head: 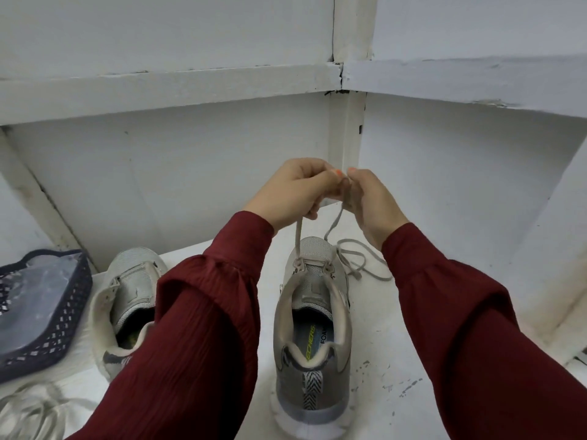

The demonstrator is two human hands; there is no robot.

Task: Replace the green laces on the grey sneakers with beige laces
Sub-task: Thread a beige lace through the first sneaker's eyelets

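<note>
A grey sneaker stands upright at the centre with its heel toward me. A beige lace rises from its lowest eyelets to my hands. My left hand grips one strand above the toe. My right hand pinches the other strand beside it, fingertips meeting the left hand's. The lace's loose end lies coiled on the white surface to the right of the toe. A second grey sneaker without laces stands to the left, partly hidden by my left sleeve.
A dark blue perforated basket holding a plastic bag sits at the left edge. Pale laces lie piled at the bottom left. White shelf walls close in behind and to the right.
</note>
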